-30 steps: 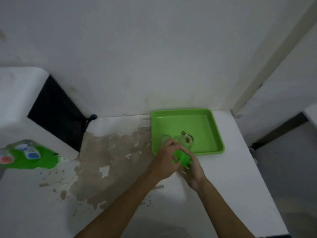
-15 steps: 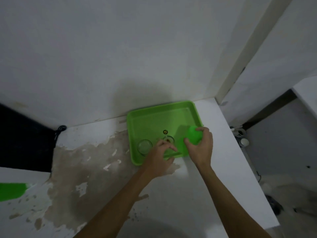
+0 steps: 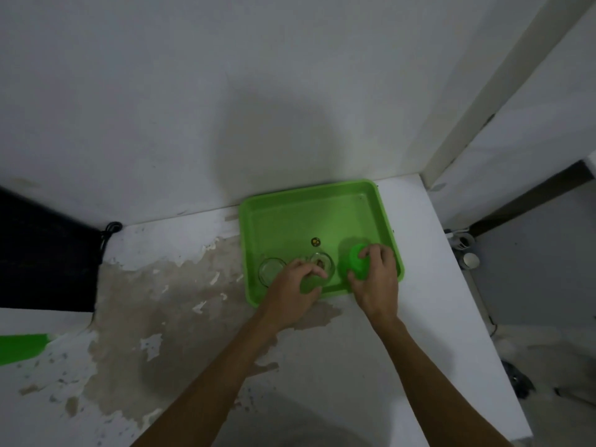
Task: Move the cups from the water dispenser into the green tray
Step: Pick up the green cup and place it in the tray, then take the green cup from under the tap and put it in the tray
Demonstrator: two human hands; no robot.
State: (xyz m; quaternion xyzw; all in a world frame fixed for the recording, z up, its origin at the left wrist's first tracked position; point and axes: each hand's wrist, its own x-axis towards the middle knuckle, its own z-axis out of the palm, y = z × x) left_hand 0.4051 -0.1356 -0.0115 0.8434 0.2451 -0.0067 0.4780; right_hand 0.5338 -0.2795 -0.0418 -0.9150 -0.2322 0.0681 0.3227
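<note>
Inside square plastic tray [image 3: 309, 217], round cups [image 3: 356, 264].

We note a white counter [image 3: 403, 350] with peeling brown patches [image 3: 154, 295], a white wall [image 3: 225, 91], and a black cable [image 3: 108, 232].

A white surface [image 3: 387, 366], its coating peeled away in a brown patch across the middle, carries a green tray [image 3: 309, 217] at its far right corner.

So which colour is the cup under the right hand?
Bright green cup, under the right hand; head view.
</note>
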